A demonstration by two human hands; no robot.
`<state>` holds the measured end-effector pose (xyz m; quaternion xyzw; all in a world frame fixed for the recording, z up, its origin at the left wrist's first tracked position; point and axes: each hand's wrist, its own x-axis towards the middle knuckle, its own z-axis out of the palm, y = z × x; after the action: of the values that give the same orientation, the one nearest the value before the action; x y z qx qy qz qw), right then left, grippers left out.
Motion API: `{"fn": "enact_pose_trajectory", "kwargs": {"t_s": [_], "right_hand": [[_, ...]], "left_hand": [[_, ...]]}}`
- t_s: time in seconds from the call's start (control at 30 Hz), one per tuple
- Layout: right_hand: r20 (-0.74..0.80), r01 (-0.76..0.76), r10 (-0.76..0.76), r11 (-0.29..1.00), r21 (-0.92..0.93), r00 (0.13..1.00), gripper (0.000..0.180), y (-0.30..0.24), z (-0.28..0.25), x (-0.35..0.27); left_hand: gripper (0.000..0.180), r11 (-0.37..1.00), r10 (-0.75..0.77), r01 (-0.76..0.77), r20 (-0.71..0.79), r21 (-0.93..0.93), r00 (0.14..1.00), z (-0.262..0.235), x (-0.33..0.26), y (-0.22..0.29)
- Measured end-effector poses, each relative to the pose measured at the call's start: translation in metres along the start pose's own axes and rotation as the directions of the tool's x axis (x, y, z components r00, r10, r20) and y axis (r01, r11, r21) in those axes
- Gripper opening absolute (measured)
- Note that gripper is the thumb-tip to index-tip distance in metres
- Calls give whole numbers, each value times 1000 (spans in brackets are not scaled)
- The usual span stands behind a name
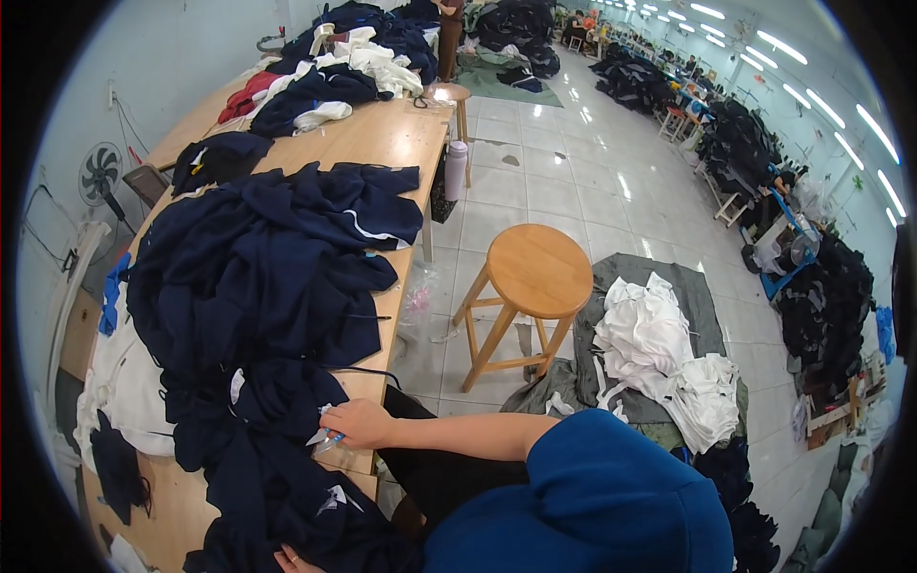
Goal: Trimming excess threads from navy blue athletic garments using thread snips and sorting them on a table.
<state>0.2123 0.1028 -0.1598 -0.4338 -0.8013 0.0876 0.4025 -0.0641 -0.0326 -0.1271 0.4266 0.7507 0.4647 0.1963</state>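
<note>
The right hand holds snips beside navy garments the left hand touches.

Garments lie heaped on a table, frame left; a fan stands past its left edge. Centre: a stool. Right of that, a cloth pile on a floor sheet.

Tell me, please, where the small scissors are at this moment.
In the head view, the small scissors are in the right hand, left of centre and low, close to the navy fabric.
</note>
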Motion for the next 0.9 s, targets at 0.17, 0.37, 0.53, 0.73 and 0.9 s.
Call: {"fn": "enact_pose_trajectory", "kwargs": {"t_s": [0.17,0.37,0.53,0.73,0.9], "right_hand": [[1,-8,8,1000,11,1000,17,0,0,0],[9,-7,7,1000,20,1000,16,0,-1,1],[-17,-12,12,1000,19,1000,15,-3,-3,2],[-26,-4,5,999,35,1000,16,-2,-1,2],[-10,18,-17,1000,20,1000,17,0,-1,1]], "left_hand": [[35,999,27,-27,11,22,1000,-1,-2,7],[34,999,17,-18,-9,-29,1000,0,-2,4],[34,999,38,-38,-13,-15,999,1,-2,2],[32,998,56,-56,-2,-21,998,0,0,-1],[30,994,109,-109,-2,-2,994,1,0,-9]]}}
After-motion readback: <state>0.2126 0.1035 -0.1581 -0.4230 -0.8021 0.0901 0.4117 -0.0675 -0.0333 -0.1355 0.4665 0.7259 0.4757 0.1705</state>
